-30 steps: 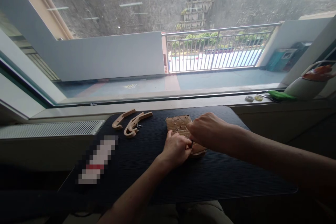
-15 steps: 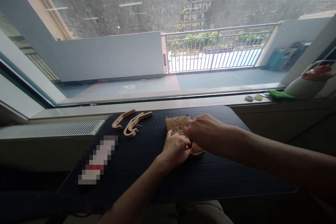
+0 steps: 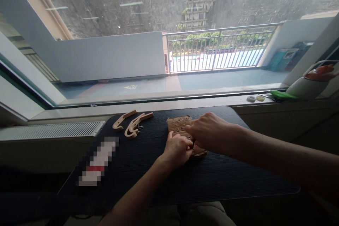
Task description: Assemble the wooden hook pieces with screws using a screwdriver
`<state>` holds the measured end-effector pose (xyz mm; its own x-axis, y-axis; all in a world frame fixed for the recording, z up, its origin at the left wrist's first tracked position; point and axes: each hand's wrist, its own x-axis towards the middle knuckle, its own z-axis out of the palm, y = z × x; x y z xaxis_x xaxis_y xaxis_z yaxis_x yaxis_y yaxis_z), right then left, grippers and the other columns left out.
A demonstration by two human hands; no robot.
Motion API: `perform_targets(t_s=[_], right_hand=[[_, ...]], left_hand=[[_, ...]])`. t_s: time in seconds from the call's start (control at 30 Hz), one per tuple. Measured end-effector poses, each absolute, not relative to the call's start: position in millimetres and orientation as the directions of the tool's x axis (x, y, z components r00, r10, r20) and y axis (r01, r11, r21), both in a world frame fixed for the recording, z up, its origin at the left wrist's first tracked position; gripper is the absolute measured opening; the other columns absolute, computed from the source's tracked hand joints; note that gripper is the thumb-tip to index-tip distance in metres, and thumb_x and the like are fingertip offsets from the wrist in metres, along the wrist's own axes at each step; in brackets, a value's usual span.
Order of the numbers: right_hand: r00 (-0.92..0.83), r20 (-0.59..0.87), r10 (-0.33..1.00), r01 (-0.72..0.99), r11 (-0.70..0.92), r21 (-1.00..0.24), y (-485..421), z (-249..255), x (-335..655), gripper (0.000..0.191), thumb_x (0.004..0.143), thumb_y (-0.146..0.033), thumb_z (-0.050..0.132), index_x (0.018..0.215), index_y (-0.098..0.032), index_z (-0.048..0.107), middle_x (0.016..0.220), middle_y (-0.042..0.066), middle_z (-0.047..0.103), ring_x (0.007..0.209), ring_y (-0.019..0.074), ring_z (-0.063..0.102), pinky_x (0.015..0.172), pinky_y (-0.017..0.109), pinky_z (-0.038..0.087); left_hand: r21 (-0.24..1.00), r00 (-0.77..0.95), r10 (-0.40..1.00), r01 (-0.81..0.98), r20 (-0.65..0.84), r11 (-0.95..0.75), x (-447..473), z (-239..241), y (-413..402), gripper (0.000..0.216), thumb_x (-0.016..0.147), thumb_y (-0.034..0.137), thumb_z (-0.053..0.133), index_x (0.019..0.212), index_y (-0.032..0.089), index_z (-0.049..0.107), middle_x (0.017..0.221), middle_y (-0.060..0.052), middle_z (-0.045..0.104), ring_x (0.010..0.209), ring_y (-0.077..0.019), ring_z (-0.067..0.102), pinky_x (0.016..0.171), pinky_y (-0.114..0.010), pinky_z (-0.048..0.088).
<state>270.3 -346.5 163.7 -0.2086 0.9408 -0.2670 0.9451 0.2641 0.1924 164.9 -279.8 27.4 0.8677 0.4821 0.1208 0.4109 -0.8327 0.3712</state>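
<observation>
A piece of brown corrugated cardboard (image 3: 178, 123), its face pitted with many small holes, lies on the black table. My left hand (image 3: 177, 148) rests on its lower left part, fingers bent and closed together; whatever they pinch is hidden. Just above and to the right, my right hand (image 3: 209, 130) is closed in a fist around a tool with a thin dark shaft (image 3: 193, 143). That shaft points down beside my left fingertips; the handle is covered by the fist, and the tip cannot be made out.
Curved wooden hooks (image 3: 124, 120) lie at the table's back left, with small metal screws (image 3: 140, 127) beside them. A blurred-out pale strip (image 3: 102, 159) is at the left edge. Tape rolls (image 3: 251, 98), a green cloth (image 3: 283, 95) and a white jug (image 3: 304, 88) stand along the windowsill.
My right hand has turned slightly at the wrist, and its forearm has risen a little. My left hand and the cardboard stay in place.
</observation>
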Motion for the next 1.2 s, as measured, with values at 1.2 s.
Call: perform_targets(t_s=[1.2], right_hand=[[-0.297, -0.172, 0.939, 0.934, 0.323, 0.152, -348.4, 150.1, 279.6, 0.018, 0.078, -0.005, 0.053, 0.091, -0.011, 0.064, 0.086, 0.011, 0.067, 0.077, 0.0224, 0.065, 0.056, 0.027, 0.042]], left_hand=[[0.574, 0.524, 0.745, 0.485, 0.413, -0.66, 110.2, 22.6, -308.1, 0.038, 0.078, 0.021, 0.056, 0.116, 0.022, 0.054, 0.119, -0.006, 0.057, 0.114, -0.0232, 0.05, 0.1, -0.04, 0.039]])
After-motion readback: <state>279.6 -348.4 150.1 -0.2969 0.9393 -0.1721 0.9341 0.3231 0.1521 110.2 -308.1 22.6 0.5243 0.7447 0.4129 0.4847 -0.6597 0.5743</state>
